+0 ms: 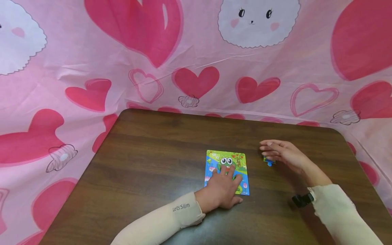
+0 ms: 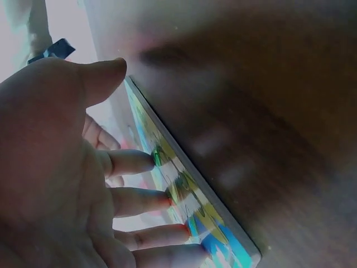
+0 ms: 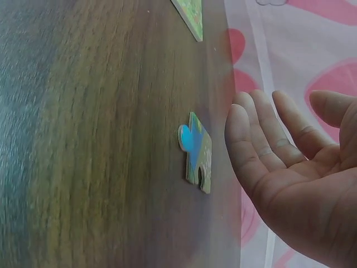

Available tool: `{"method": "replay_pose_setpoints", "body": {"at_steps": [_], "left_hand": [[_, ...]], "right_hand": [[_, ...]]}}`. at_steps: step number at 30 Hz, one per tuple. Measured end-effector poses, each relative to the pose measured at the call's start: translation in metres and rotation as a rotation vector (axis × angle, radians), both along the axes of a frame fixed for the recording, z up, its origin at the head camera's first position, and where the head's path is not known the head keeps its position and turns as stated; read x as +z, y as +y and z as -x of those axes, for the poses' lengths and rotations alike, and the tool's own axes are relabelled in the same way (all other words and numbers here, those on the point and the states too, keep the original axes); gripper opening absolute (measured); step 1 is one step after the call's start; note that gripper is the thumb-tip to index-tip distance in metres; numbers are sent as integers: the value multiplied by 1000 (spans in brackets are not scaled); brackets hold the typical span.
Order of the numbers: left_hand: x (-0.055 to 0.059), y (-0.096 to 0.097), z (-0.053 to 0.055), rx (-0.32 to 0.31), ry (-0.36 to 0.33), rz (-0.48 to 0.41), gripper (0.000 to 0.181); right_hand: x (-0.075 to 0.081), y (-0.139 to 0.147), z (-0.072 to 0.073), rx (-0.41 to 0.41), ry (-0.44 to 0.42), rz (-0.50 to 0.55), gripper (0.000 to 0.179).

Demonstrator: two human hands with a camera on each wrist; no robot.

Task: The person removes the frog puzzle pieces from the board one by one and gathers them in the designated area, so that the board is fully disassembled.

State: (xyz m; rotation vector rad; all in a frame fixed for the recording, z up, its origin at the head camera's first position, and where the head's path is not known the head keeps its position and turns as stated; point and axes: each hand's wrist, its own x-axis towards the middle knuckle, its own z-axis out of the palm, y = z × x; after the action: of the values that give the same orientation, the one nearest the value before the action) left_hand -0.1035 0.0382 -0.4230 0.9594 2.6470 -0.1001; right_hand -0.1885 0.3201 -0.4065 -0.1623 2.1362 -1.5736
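Note:
A square frog jigsaw puzzle (image 1: 240, 161) lies flat on the table, with a green and blue picture. My left hand (image 1: 222, 189) rests on it with spread fingers, covering the lower middle of the frog. In the left wrist view, the fingertips (image 2: 178, 231) touch the picture close to the board's edge. Off to the right, a loose jigsaw piece (image 3: 199, 151) with a blue tab lies on the wood. Above that piece is my right hand (image 1: 288, 154), loosely bent and holding nothing; in the head view it partly hides the piece.
The brown wooden table (image 1: 159, 143) has rounded far corners. A pink cloth (image 1: 196, 51) printed with hearts hangs behind it and along its sides. A dark band (image 1: 301, 200) sits at the right wrist, by the pale sleeve (image 1: 340, 211).

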Motion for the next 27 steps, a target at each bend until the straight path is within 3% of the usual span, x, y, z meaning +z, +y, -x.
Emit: {"method": "replay_pose_setpoints", "body": {"at_steps": [12, 27], "left_hand": [[1, 0, -2, -13, 78, 38, 67], [1, 2, 1, -19, 37, 29, 71]], "right_hand": [[-5, -30, 9, 35, -13, -19, 61], [-9, -68, 17, 67, -68, -1, 55]]}}
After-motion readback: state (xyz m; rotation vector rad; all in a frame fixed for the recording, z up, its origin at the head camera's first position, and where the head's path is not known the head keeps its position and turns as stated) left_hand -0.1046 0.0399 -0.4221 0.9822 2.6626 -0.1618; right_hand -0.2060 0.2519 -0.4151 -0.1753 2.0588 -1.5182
